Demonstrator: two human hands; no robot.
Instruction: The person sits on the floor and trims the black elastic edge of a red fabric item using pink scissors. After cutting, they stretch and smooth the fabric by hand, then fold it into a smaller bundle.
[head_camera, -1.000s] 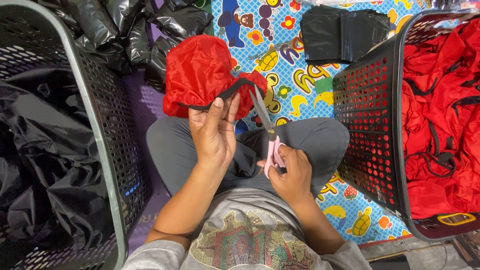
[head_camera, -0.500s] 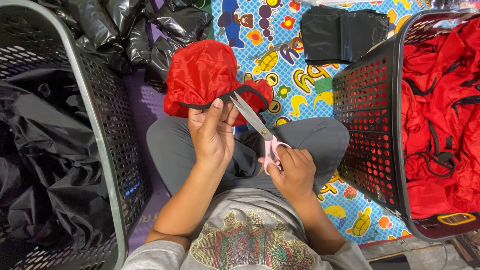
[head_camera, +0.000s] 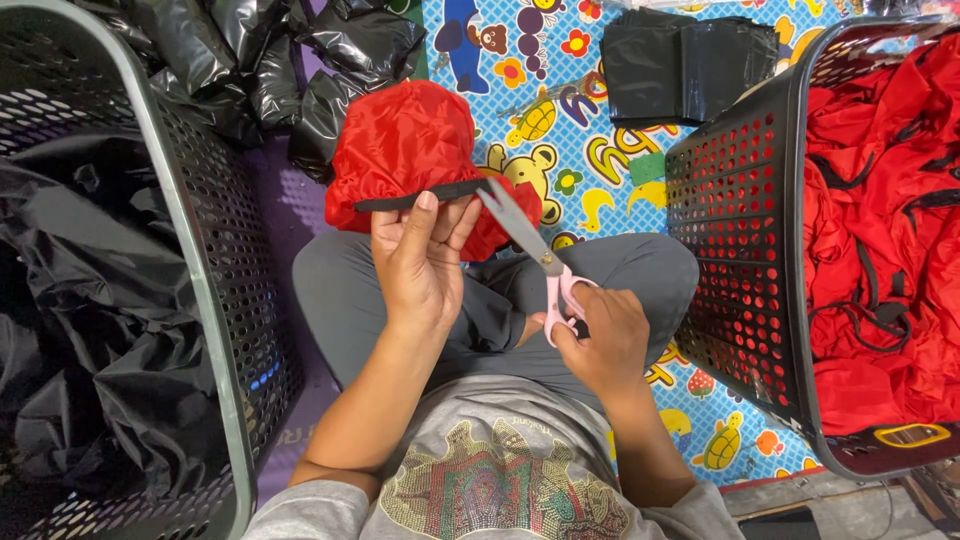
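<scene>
The red fabric piece (head_camera: 405, 150) with its black strap (head_camera: 420, 196) sits just above the left hand (head_camera: 420, 265), pinched by fingers and thumb. The right hand (head_camera: 600, 340) grips pink-handled scissors (head_camera: 535, 258); the blades, earlier spread around the strap, now lie closed beside it.

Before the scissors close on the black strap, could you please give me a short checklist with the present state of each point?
1. Left hand holds the red fabric piece by its black strap: ok.
2. Strap is held taut and flat: ok.
3. Right hand grips the pink-handled scissors: ok.
4. Blades are open, pointing toward the strap: ok.
5. Left fingertips are away from the blades: not ok, they lie close beside them.
6. Exact cutting spot on the strap: cannot tell.
</scene>
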